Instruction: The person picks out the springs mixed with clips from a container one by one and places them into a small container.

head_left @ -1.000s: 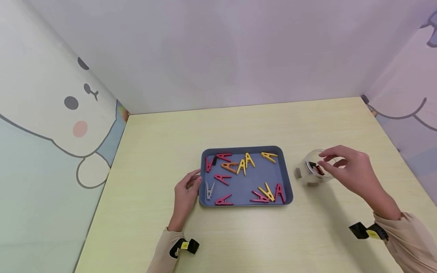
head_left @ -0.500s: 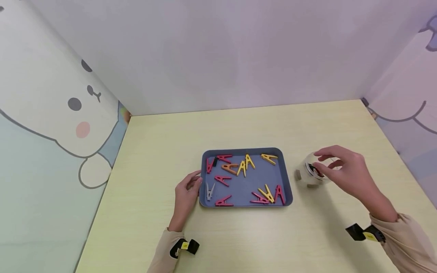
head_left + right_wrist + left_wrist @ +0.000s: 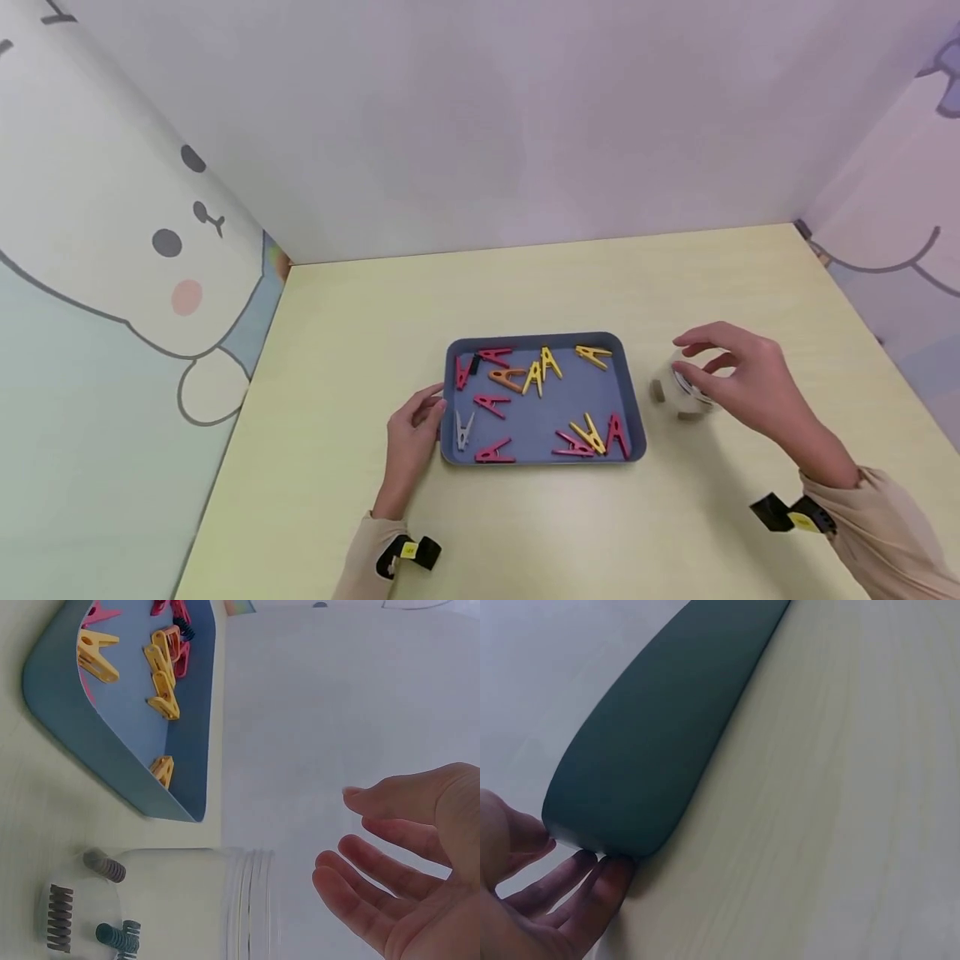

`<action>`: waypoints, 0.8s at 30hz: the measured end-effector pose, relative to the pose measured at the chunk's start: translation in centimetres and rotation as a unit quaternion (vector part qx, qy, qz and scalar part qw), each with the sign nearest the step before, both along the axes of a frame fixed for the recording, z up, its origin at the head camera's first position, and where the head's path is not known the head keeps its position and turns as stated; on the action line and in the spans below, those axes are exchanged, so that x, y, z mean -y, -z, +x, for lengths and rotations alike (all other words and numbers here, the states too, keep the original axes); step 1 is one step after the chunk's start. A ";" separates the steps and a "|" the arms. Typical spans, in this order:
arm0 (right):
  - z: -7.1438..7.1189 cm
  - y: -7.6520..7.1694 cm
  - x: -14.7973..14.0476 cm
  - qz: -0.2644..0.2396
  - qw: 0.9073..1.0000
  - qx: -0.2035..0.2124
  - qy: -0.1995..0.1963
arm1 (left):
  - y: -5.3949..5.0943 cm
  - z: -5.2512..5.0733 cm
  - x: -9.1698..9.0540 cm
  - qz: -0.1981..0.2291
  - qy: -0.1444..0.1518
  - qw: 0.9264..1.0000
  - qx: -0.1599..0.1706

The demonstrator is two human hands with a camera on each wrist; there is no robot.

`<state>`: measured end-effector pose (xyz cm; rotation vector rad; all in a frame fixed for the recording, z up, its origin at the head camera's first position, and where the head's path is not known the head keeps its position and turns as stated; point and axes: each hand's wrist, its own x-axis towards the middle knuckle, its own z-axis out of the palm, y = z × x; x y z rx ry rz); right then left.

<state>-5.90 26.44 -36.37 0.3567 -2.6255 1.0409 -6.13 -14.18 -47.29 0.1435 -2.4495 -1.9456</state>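
On the table lies a blue tray (image 3: 543, 457) holding several pink, yellow, orange and grey plastic clips (image 3: 534, 379) and a small black spring (image 3: 474, 365). My left hand (image 3: 410, 442) touches the tray's left end, its fingertips (image 3: 611, 870) against the outer wall. To the right of the tray stands a clear jar (image 3: 259, 900), where brown, grey and teal springs (image 3: 60, 919) show through the glass. Over the mouth of the jar is my right hand (image 3: 738, 383), thumb and fingers apart with nothing visible between them. It covers part of the jar in the head view.
A pale wooden table (image 3: 375, 317) carries the tray and jar. The white wall (image 3: 525, 125) rises behind its far edge, with cartoon-printed panels (image 3: 217, 333) at both sides. A camera strap (image 3: 795, 512) sits on each sleeve.
My right hand has shifted left across the jar mouth, hiding the red and dark springs seen there before. My left hand stays at the tray's end. The head view tilts slightly.
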 end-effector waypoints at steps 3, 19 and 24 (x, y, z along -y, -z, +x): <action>-0.2 0.0 0.4 0.007 1.000 -0.002 -0.004 | -1.2 0.4 -0.2 0.008 0.008 1.000 0.004; -1.6 0.5 3.6 0.001 0.999 0.000 -0.044 | -2.8 0.6 -0.4 0.012 0.014 1.000 0.015; -1.9 0.6 4.5 -0.013 0.999 0.012 -0.050 | -2.7 0.6 -0.4 0.016 0.017 1.000 0.015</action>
